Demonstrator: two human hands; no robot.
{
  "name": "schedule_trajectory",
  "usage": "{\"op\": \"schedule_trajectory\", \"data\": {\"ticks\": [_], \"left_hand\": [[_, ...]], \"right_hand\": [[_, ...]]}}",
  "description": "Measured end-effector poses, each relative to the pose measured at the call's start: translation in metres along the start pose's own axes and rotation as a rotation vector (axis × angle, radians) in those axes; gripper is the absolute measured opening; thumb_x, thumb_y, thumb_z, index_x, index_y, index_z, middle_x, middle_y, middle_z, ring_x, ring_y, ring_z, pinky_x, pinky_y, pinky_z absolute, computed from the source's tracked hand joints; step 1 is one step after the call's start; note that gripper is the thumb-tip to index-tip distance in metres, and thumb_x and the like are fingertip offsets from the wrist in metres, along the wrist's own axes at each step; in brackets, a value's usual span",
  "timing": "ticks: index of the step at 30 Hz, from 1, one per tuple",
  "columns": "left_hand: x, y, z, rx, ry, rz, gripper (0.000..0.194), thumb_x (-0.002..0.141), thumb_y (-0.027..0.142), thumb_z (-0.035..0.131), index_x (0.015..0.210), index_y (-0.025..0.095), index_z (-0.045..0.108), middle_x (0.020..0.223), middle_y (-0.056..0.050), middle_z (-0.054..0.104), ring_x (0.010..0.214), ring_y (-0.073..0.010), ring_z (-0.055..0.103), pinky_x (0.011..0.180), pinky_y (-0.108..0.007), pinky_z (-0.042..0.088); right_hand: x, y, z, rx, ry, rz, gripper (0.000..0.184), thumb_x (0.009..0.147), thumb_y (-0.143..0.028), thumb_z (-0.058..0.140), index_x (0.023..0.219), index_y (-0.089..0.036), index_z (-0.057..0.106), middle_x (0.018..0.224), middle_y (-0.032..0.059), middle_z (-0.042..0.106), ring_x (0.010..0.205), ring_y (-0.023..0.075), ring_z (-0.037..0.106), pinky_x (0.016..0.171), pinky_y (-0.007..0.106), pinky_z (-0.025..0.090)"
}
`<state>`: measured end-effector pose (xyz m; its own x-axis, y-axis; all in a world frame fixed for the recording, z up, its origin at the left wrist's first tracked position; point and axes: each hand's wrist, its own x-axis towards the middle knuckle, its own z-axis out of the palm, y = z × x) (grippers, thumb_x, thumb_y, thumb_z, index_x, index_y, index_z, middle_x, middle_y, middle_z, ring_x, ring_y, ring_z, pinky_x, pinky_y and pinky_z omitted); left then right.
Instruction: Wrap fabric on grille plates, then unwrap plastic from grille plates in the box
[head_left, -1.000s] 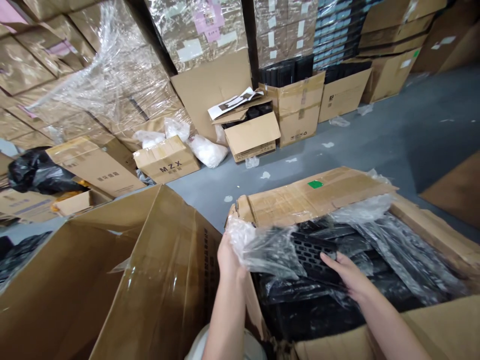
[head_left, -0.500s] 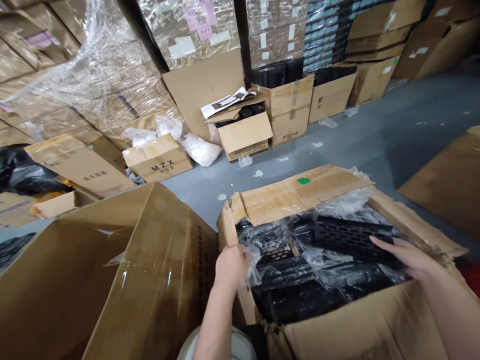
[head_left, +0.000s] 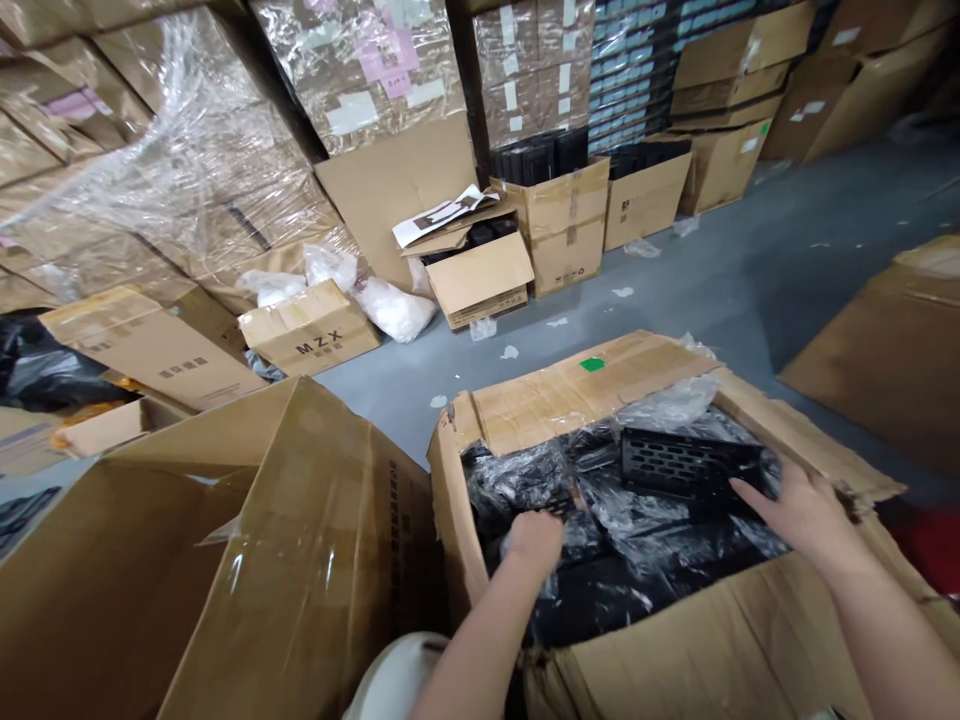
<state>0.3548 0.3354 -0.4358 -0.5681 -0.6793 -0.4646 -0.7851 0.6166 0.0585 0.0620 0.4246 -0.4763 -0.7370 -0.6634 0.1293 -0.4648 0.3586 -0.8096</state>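
Note:
An open cardboard box [head_left: 675, 650] in front of me holds black perforated plastic parts under a crumpled clear plastic liner [head_left: 667, 405]. My right hand [head_left: 799, 510] grips the right end of one black perforated panel [head_left: 686, 465], lifted a little above the rest. My left hand [head_left: 534, 540] reaches down into the left side of the box, its fingers curled into the plastic liner over the black parts; what they grip is hidden.
A large open cardboard box [head_left: 225, 560] stands to my left. Another box [head_left: 892, 340] sits at the right edge. Across the grey floor [head_left: 750, 270] are stacked, wrapped cartons [head_left: 187, 180], an MZX box [head_left: 311, 330] and open boxes of black parts [head_left: 562, 215].
My left hand has let go of the liner at the box's left rim and moved right, down into the box. My right hand with the black panel has shifted slightly.

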Motion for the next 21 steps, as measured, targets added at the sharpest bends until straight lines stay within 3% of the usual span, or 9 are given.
{"op": "schedule_trajectory", "data": {"ticks": [3,7,10,13,18,21], "left_hand": [[-0.007,-0.018,-0.010,-0.013,0.007,-0.015,0.028,0.069,0.004,0.041,0.087,0.009,0.062,0.082,-0.019,0.064,0.079,-0.0306,0.061,0.065,-0.040,0.047],[-0.023,-0.028,-0.019,-0.062,0.083,-0.044,0.034,0.070,0.009,0.044,0.101,0.015,0.055,0.091,-0.015,0.064,0.081,-0.0282,0.061,0.067,-0.037,0.047],[-0.033,-0.030,-0.020,-0.147,0.183,-0.110,0.042,0.070,0.007,0.041,0.110,0.018,0.049,0.098,-0.013,0.062,0.083,-0.0264,0.061,0.070,-0.036,0.046],[-0.035,-0.034,-0.021,-0.252,0.243,-0.186,0.049,0.070,0.004,0.040,0.116,0.018,0.045,0.107,-0.014,0.058,0.089,-0.0256,0.059,0.075,-0.036,0.044],[-0.031,-0.053,-0.029,-0.540,0.406,-0.429,0.045,0.074,0.011,0.042,0.117,0.020,0.046,0.111,-0.015,0.057,0.095,-0.0258,0.056,0.078,-0.034,0.042],[-0.034,-0.062,-0.033,-0.577,0.549,-0.371,0.044,0.074,0.014,0.042,0.118,0.020,0.046,0.111,-0.011,0.058,0.099,-0.0237,0.054,0.080,-0.032,0.042]], "right_hand": [[-0.021,-0.017,-0.003,-0.190,0.020,-0.114,0.059,0.067,-0.046,0.049,0.113,-0.010,0.048,0.118,0.0236,0.043,0.118,0.0406,0.028,0.094,0.054,0.023],[-0.057,-0.047,0.017,-0.054,-0.069,-0.280,0.046,0.072,-0.043,0.047,0.110,-0.018,0.052,0.117,0.0138,0.047,0.112,0.0290,0.041,0.095,0.043,0.031],[-0.084,-0.069,0.045,0.133,-0.355,-0.331,0.040,0.074,-0.038,0.049,0.111,-0.024,0.051,0.115,0.0067,0.053,0.106,0.0223,0.048,0.091,0.037,0.037],[-0.096,-0.083,0.067,0.147,-0.591,-0.293,0.036,0.077,-0.038,0.047,0.109,-0.024,0.054,0.108,0.0057,0.059,0.099,0.0224,0.053,0.087,0.037,0.040],[-0.095,-0.089,0.073,0.145,-0.857,-0.329,0.031,0.068,-0.041,0.058,0.093,-0.023,0.063,0.080,0.0037,0.066,0.076,0.0225,0.060,0.070,0.032,0.045],[-0.099,-0.085,0.072,0.163,-0.963,-0.312,0.043,0.062,-0.041,0.064,0.098,-0.018,0.063,0.090,0.0071,0.066,0.082,0.0230,0.058,0.076,0.032,0.044]]}}
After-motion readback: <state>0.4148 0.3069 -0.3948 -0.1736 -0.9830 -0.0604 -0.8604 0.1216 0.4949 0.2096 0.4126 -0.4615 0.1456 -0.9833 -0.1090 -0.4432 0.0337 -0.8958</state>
